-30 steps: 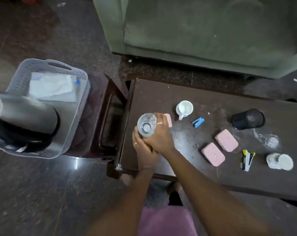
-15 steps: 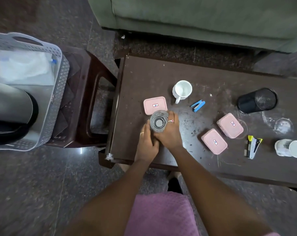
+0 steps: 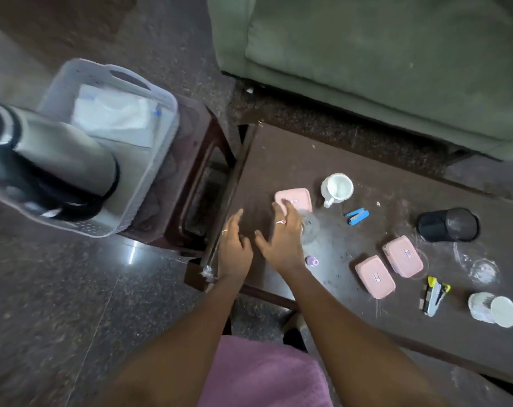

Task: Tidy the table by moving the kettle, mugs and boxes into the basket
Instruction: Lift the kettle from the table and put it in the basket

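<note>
A steel kettle (image 3: 55,160) with a black base stands in the grey basket (image 3: 168,118) on the left, beside a white packet (image 3: 114,118). On the dark table (image 3: 278,154) are a white mug (image 3: 337,188) and three pink boxes: one (image 3: 298,198) at my fingertips, two (image 3: 374,276) (image 3: 402,255) further right. My left hand (image 3: 234,248) hovers open near the table's left edge. My right hand (image 3: 281,239) is spread open, its fingertips over the near edge of the closest pink box. A clear glass (image 3: 309,229) stands just right of that hand.
The basket rests on a brown stool (image 3: 196,160) left of the table. Also on the table: a blue clip (image 3: 356,215), a black mesh cup (image 3: 447,224) on its side, a stapler (image 3: 434,295), a tipped white cup (image 3: 493,308), a small purple piece (image 3: 312,261). A green sofa (image 3: 381,69) stands behind.
Both hands held the clear glass before; now it stands on the table and both hands have let go. My right hand has reached over the nearest pink box.
</note>
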A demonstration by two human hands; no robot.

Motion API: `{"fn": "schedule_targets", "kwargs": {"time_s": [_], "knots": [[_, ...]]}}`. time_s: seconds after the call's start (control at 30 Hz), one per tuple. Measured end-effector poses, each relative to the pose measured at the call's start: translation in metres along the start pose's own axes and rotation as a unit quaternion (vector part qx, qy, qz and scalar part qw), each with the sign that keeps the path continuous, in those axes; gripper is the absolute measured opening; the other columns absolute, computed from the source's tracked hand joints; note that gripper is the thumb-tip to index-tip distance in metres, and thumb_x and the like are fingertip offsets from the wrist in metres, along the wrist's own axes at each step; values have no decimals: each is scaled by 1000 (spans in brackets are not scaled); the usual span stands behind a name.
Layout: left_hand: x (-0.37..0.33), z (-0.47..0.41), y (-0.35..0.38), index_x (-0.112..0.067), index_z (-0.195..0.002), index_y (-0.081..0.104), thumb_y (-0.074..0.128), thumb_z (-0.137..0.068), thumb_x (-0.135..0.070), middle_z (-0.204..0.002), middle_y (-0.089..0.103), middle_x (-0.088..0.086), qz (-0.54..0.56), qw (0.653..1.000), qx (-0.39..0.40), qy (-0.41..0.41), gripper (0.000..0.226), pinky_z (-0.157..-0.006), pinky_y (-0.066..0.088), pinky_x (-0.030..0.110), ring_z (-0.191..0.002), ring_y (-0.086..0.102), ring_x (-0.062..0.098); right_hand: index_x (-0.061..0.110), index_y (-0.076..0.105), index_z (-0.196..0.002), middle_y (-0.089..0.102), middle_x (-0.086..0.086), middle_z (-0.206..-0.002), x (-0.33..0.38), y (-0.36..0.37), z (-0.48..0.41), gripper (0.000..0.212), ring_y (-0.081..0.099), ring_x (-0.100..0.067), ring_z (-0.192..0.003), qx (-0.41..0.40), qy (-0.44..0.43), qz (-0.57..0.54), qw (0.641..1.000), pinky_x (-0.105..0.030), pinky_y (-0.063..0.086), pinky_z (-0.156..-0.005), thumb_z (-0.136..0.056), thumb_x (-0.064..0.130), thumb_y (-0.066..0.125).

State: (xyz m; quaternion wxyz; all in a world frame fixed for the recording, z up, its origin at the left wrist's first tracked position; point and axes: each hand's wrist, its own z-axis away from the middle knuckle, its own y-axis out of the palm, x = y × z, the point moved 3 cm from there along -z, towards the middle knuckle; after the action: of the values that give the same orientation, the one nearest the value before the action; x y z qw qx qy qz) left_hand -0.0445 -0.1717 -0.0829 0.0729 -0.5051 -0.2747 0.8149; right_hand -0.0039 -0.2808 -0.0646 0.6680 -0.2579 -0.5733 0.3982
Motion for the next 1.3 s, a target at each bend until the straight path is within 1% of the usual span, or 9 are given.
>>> {"fn": "schedule_targets", "kwargs": {"time_s": [0.2, 0.43, 0.53, 0.63, 0.77, 0.83, 0.97, 1.17, 1.3], "knots": [[24, -1, -121, -21, -112, 54, 47, -80, -1, -111, 61, 8, 73, 966, -227, -101, 38, -86, 45, 29, -100, 57, 20, 2, 60, -115, 52, -13, -125, 153, 34, -8, 34, 50, -28, -120, 162, -110, -117, 974, -31, 37, -105, -90, 25, 58], [60, -11, -227, -20, -122, 47, 39, -81, 0, -116, 59, 2, 162, 898, -369, -177, 46, -82, 43, 28, -103, 57, 18, 4, 55, -121, 52, -11, -123, 298, 77, -2, 58, 51, -22, -118, 263, -109, -228, 931, -34, 42, -102, -80, 42, 69], [68, -22, -250, -34, -120, 45, 46, -87, -10, -111, 63, -7, 193, 896, -364, -169, 42, -79, 50, 32, -99, 63, 15, 6, 58, -105, 64, -13, -105, 324, 100, -1, 52, 63, -23, -97, 273, -58, -286, 917, -32, 52, -83, -70, 38, 79], [73, -36, -258, -26, -127, 44, 45, -91, -21, -114, 66, 6, 222, 904, -332, -151, 36, -87, 54, 38, -101, 65, 25, 8, 58, -99, 68, -8, -94, 329, 116, -5, 44, 64, -20, -83, 224, -7, -300, 927, -24, 49, -70, -69, 32, 80], [70, -54, -268, -29, -108, 63, 41, -92, -42, -91, 72, -10, 138, 919, -352, -109, 30, -66, 52, 14, -83, 66, 5, 11, 58, -89, 62, -1, -81, 332, 125, -13, 24, 61, -19, -77, 178, 0, -298, 938, -13, 40, -61, -77, 24, 73], [67, -61, -268, -37, -108, 62, 38, -89, -47, -98, 71, -14, 118, 927, -341, -103, 32, -72, 52, 17, -91, 65, 3, 14, 56, -85, 60, 0, -77, 333, 125, -17, 17, 58, -18, -73, 164, 3, -307, 938, -11, 38, -60, -78, 19, 71], [68, -66, -261, -43, -130, 39, 45, -87, -26, -132, 56, -7, 195, 938, -269, -95, 47, -101, 46, 35, -119, 55, 13, 12, 59, -84, 59, 1, -72, 336, 113, -33, 17, 61, -24, -75, 141, 1, -303, 942, -26, 49, -66, -74, 17, 71], [54, -72, -241, -21, -145, 25, 31, -78, 14, -150, 34, 0, 95, 957, -265, -63, 76, -112, 24, 21, -128, 27, -9, 14, 51, -67, 48, 12, -55, 339, 66, -66, 16, 49, -13, -55, 90, -32, -303, 948, -15, 33, -46, -69, 10, 66], [24, -80, -219, -11, -144, 27, 33, -81, 14, -149, 34, 8, 84, 965, -247, -40, 68, -112, 19, 19, -137, 31, 13, 27, 42, -55, 47, 13, -52, 332, 6, -84, 30, 47, -1, -52, 41, -57, -299, 952, -12, 34, -48, -67, 15, 67]]}}
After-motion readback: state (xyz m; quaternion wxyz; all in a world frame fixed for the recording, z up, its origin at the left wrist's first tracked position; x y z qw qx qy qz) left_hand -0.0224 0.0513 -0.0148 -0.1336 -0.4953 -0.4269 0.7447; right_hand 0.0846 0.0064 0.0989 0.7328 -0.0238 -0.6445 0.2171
